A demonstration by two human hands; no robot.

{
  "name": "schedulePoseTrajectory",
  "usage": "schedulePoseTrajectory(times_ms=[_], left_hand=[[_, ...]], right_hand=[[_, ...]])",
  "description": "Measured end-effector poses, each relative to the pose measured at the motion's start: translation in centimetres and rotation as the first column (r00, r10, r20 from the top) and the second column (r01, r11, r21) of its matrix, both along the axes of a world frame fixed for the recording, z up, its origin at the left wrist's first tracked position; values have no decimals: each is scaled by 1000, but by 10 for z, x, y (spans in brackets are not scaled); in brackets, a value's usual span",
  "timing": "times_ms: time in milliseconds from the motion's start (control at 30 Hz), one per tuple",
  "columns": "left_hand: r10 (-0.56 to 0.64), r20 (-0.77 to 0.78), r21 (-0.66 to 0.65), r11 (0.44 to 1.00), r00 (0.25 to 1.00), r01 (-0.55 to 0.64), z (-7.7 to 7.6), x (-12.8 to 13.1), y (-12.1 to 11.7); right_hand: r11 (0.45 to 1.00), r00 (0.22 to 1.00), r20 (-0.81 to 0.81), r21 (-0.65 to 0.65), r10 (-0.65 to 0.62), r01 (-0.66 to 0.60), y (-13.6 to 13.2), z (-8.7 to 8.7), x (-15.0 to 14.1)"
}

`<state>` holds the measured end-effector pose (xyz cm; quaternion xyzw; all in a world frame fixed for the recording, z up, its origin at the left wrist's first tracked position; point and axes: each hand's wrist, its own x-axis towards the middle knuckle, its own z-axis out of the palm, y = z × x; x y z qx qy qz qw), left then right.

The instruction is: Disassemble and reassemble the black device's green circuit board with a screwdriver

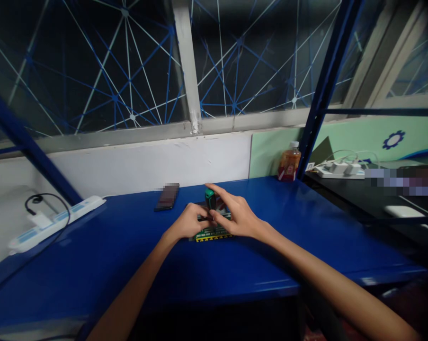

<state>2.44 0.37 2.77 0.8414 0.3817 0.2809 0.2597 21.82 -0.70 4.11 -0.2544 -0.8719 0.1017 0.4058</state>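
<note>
A screwdriver (210, 200) with a green and black handle stands upright at the middle of the blue table. My right hand (240, 215) closes on it, index finger reaching to the top of the handle and thumb low near its base. From the other side my left hand (189, 220) is closed in a pinch by the screwdriver's lower end. Something small and dark shows at its fingertips; I cannot make out what it is. Beneath both hands lies a green tool set case (214, 233) with rows of white print and a yellow and black front edge, partly hidden by the fingers.
A phone (167, 197) lies behind my left hand. At the left a white power strip (59, 222) has a black cable. A drink bottle (289, 162) stands at the back right corner. Another desk with a power strip (342, 169) adjoins on the right; blue posts frame the table (129, 270).
</note>
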Motion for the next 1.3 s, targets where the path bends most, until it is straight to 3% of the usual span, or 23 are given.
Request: schedulePoseTrajectory(times_ms=[933,1167,1300], left_hand=[[33,-83,8,999,996,-33,-8,-2,3],[51,-100,19,999,994,-49,-2,2,-1],[5,-72,38,999,997,-2,0,4,-2]], right_hand=[[997,997,20,23,-69,68,0,3,2],[998,998,-14,-34,-53,53,3,0,4],[994,996,-65,-90,-65,59,8,-1,6]])
